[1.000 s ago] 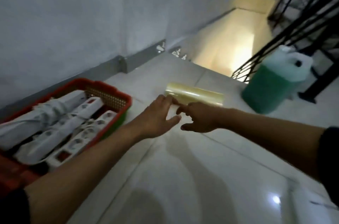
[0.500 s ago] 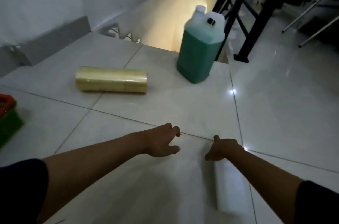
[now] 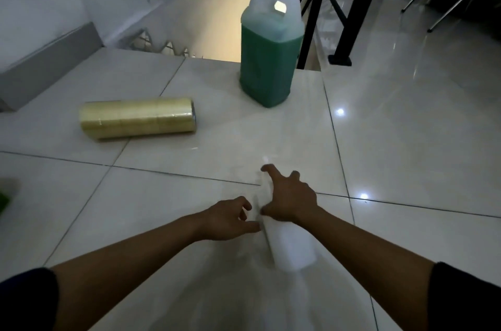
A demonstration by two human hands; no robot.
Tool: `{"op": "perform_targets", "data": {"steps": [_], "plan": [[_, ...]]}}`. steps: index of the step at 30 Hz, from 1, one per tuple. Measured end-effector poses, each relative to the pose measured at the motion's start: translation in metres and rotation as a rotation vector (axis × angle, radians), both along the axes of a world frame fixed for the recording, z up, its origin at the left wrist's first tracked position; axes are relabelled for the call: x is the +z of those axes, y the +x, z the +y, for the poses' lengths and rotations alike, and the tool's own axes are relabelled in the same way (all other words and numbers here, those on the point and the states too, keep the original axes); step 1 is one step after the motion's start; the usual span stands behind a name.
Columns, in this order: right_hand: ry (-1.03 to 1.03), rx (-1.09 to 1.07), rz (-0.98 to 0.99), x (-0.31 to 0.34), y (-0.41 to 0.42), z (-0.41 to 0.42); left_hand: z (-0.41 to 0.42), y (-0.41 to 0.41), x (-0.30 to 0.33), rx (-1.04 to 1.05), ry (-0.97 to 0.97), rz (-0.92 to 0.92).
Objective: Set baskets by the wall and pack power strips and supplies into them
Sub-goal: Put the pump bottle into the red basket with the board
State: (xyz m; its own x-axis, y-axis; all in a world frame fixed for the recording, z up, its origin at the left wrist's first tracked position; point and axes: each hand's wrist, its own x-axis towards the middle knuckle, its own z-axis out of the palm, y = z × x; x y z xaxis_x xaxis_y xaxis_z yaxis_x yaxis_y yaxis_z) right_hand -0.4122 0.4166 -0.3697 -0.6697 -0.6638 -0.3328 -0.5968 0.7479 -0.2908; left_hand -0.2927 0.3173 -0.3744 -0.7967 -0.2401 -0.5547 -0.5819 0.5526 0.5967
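A long white object, blurred, lies on the pale tiled floor in front of me. My right hand is clamped over its far half, index finger stretched forward and thumb down its left side. With its fingers apart and slightly curled, my left hand touches the object's left edge. A yellowish stack of clear tape rolls lies on its side farther off to the left. Only a green sliver of a basket shows at the left frame edge.
A large jug of green liquid stands at the lip of a stairwell that drops away behind it. A black metal railing rises to its right. A grey skirting runs along the white wall on the left.
My view swung right, away from the red basket of power strips. Both hands left the tape rolls and came back to the white object; the right hand now covers it and the left has closed in.
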Motion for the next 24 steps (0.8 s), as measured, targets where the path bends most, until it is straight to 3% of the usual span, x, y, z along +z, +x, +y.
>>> {"op": "perform_targets", "data": {"steps": [4, 10, 16, 24], "plan": [[-0.255, 0.041, -0.049, 0.03, 0.025, -0.037, -0.009, 0.019, 0.01, 0.302, 0.177, 0.126], [-0.468, 0.196, -0.03, 0.067, 0.076, -0.086, -0.05, 0.065, 0.039, 0.521, -0.134, 0.433], [-0.738, 0.435, -0.089, 0.116, 0.15, -0.133, -0.092, 0.149, 0.07, 0.778, -0.146, 0.638], [-0.6, 0.726, -0.285, 0.145, 0.297, -0.217, -0.126, 0.32, 0.095, 1.117, -0.076, 0.835]]}}
